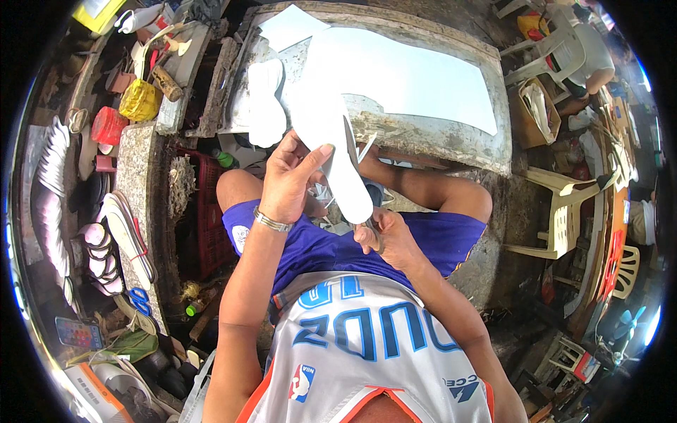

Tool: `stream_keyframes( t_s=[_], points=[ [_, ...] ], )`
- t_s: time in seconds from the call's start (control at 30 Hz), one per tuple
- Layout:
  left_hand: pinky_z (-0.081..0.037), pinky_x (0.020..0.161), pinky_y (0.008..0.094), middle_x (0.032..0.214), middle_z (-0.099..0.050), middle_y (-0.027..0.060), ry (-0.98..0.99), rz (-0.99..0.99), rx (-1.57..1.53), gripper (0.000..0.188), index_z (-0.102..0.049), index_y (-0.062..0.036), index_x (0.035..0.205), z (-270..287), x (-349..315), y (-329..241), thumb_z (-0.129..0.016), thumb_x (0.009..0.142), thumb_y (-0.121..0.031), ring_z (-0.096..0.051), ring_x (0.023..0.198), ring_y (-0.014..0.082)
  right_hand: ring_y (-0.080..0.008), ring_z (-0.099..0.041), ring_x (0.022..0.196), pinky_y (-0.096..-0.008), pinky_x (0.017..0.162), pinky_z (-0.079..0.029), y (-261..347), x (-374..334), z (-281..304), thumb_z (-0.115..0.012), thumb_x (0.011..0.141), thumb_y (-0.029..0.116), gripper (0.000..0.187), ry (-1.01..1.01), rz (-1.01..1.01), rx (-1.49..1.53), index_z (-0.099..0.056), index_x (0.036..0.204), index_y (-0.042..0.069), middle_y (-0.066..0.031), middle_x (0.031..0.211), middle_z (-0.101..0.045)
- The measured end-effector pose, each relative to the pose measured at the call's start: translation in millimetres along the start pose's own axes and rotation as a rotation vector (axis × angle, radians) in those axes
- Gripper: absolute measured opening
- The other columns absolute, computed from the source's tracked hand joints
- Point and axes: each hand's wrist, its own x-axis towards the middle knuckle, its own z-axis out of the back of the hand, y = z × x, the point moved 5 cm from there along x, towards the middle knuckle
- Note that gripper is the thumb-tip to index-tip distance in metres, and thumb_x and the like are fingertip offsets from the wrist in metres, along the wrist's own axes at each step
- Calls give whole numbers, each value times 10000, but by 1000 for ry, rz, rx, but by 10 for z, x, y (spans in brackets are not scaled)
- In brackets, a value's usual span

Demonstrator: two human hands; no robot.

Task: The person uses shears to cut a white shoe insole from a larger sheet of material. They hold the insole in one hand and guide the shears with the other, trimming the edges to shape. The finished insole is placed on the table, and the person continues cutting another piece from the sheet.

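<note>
A white sole-shaped piece [348,185] is held over my lap, its rounded end toward me and its far end blending into the bright white sheet behind. My left hand [290,173] pinches its left side, thumb on top and fingers underneath. At the rounded end, my right hand [384,236] is closed with its fingers curled; what they hold, if anything, I cannot make out. A narrow white strip [366,146] sticks out at the piece's right. Another white sole-shaped piece [266,106] lies on the worn table [451,144], beside the large white sheet [416,70].
To the left, a bench [137,158] bears shoe soles [129,233], blue-handled scissors [141,301] and a yellow-wrapped container [139,100]. A red crate [204,211] stands below. At right are a cream plastic chair [560,215], a cardboard box [539,113] and a seated person [589,60].
</note>
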Motion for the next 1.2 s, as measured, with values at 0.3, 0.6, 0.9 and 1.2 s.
stream_keyframes(
  t_s=[0.3, 0.6, 0.9, 1.2],
  points=[
    [-614, 644, 273, 1122, -686, 74, 14, -22, -33, 360, -599, -31, 1285, -67, -50, 25, -747, 959, -64, -698, 896, 119, -81, -576, 698, -247, 600, -487, -50, -3, -7, -908, 805, 507, 598, -32, -29, 19, -665, 1046, 17, -8, 874, -651],
    [-577, 645, 251, 1128, -699, 84, 9, -53, 16, 394, -569, -28, 1310, -97, -127, 74, -747, 960, -65, -684, 840, 101, -82, -581, 695, -244, 601, -483, -69, 16, 32, -932, 755, 548, 654, -61, -12, 47, -667, 1031, 18, 3, 849, -641],
    [-527, 647, 219, 1109, -694, 60, 6, -49, 39, 381, -583, -40, 1294, -71, -149, 124, -758, 957, -69, -656, 826, 72, -69, -569, 690, -235, 588, -470, -23, -1, 31, -929, 797, 459, 553, -67, -17, -8, -697, 1068, 37, 12, 857, -655],
    [-488, 602, 192, 1041, -670, 17, -6, -47, 3, 293, -609, -65, 1223, -96, -166, 111, -734, 963, -15, -598, 754, 41, -66, -555, 678, -239, 564, -452, -71, -1, 7, -969, 765, 324, 482, -112, -63, 70, -735, 1064, 28, 14, 867, -673]
  ],
)
